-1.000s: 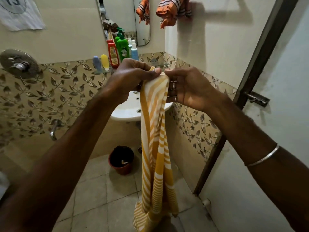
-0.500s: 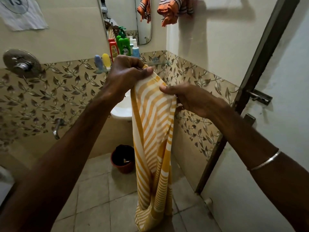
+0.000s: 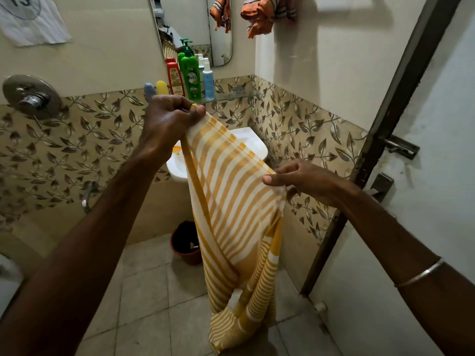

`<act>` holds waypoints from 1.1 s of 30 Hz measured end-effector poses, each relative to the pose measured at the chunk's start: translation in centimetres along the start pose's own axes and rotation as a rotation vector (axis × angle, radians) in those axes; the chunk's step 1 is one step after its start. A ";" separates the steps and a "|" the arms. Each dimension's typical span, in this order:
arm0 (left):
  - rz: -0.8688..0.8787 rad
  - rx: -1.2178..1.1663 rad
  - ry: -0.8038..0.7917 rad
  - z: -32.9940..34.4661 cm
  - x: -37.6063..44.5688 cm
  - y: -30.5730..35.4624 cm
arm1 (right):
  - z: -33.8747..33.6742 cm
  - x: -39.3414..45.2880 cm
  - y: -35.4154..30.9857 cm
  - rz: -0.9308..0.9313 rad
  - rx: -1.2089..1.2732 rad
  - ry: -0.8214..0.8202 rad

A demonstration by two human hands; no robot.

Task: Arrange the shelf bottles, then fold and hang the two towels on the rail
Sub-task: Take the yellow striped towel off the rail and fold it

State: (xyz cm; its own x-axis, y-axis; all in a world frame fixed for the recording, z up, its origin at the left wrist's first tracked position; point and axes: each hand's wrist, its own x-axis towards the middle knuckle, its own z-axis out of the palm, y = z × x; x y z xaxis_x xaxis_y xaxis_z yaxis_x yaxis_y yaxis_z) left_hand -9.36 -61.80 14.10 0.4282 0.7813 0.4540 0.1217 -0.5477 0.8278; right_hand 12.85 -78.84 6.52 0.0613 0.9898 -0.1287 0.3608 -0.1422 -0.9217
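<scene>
Towel: yellow-and-white striped towel [image 3: 231, 201] held up in front of the body over a tiled bathroom floor, its top edge stretched on a slant between two hands, the rest hanging down in loose folds toward the floor.
Left hand: left hand [image 3: 167, 119] is the higher one, fingers and thumb curled tight round one top corner – it seems to serve as the anchor.
Right hand: right hand [image 3: 305, 181] sits lower and to the side, thumb and fingers pinching the top edge, likely pulling it taut so the cloth opens flat for folding.
Second towel: orange striped towel [image 3: 267, 14] hangs bunched high on the right wall; its rail is out of sight.
Bottles: red bottle [image 3: 175, 78], green pump bottle [image 3: 190, 73] and pale spray bottle [image 3: 207, 78] stand upright, close together on a glass shelf [image 3: 231, 96] below a mirror – apparently already tidied.
Behind the towel: white washbasin [image 3: 253, 142], partly hidden; dark bucket [image 3: 185, 242] on the floor.
Stage: judged mid-fold; the yellow towel is not yet hung.
</scene>
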 end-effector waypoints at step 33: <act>-0.313 -0.197 0.241 -3.4 -0.1 -4.4 | -3.1 -0.6 5.9 0.076 0.038 0.293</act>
State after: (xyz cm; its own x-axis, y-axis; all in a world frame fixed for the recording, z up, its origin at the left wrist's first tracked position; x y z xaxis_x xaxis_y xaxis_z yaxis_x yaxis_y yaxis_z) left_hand -12.98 -58.50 11.54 0.1741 0.9606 0.2165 0.0297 -0.2248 0.9739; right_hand 17.86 -80.31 2.31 0.3550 0.9303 -0.0917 0.3100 -0.2097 -0.9273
